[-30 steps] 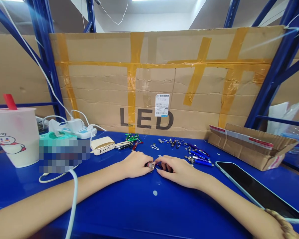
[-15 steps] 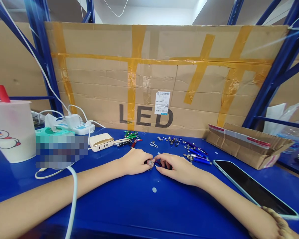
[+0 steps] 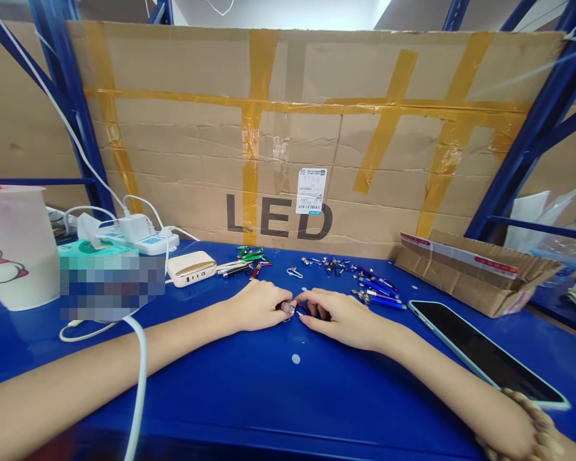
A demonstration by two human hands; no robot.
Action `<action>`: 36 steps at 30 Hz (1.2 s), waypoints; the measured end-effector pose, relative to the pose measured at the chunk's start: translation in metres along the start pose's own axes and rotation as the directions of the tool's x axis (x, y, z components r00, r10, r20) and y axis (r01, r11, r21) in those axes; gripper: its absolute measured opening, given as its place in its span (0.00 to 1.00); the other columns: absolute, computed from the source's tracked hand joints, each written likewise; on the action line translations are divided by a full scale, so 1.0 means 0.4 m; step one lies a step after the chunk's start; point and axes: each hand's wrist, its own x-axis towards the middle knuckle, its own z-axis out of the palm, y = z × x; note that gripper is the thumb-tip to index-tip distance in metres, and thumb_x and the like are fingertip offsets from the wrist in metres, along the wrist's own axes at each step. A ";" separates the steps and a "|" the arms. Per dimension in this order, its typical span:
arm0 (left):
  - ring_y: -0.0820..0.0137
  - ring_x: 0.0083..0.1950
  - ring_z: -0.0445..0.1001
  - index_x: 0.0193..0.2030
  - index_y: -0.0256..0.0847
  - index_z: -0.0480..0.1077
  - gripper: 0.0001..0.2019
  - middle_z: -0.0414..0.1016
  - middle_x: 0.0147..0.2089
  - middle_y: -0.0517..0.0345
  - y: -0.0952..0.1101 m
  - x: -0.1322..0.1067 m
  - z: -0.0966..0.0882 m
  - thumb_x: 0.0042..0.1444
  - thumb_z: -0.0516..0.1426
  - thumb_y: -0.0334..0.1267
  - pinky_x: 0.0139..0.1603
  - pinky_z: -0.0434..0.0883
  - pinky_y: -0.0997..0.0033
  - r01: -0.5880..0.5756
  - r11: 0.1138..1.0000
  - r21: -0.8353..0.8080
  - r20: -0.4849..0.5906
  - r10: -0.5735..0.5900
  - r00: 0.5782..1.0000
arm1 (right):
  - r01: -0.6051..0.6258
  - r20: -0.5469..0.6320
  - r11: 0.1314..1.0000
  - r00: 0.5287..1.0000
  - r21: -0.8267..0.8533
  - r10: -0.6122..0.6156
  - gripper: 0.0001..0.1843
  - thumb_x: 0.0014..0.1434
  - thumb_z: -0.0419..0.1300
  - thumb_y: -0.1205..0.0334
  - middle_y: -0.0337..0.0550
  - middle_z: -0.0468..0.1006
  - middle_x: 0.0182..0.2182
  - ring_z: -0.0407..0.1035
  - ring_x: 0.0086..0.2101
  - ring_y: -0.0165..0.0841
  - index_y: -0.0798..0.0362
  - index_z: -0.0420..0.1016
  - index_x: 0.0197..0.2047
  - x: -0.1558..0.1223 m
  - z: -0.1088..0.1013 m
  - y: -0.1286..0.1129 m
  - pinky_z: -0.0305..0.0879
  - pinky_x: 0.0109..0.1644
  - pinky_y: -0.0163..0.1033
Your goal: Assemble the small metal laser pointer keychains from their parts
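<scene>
- At the centre of the frame, we see the person's left hand (image 3: 256, 307) and right hand (image 3: 340, 318) close together on a blue workbench (image 3: 288, 397).
- The left fingers are drawn narrow, pinching a small silver-capped cylinder (image 3: 287, 308) with a reddish end, which sits right between the two hands.
- The right fingers curl narrowly over a dark pen part (image 3: 312, 311); we cannot tell whether they grip it or only touch it.
- Just above the hands, we find a small metal clip (image 3: 294, 273) and a row of metal pen parts (image 3: 324, 264). Blue pens (image 3: 379, 296) lie to the right, green pens (image 3: 249, 253) to the left.
- Further left, a gold-topped power bank (image 3: 191, 268) lies beside a blurred, pixelated tissue pack (image 3: 110, 282) — a white cable (image 3: 141, 371) runs past the left forearm.
- At the right, a black-screened tablet (image 3: 484, 352) lies near the right forearm, with a flattened cardboard box (image 3: 475, 272) beyond it.
- Across the top stands a taped cardboard sheet (image 3: 288, 128) printed "LED".
</scene>
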 end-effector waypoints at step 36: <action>0.68 0.31 0.72 0.29 0.41 0.68 0.10 0.72 0.26 0.59 0.002 0.000 0.001 0.54 0.48 0.38 0.24 0.52 0.75 -0.037 0.999 0.038 -0.009 0.038 0.999 | -0.017 0.024 1.000 1.000 0.002 0.017 0.18 0.60 0.46 0.50 0.39 0.69 0.33 0.61 0.30 0.26 0.46 0.66 0.50 -0.008 -0.001 -0.003 0.58 0.33 0.33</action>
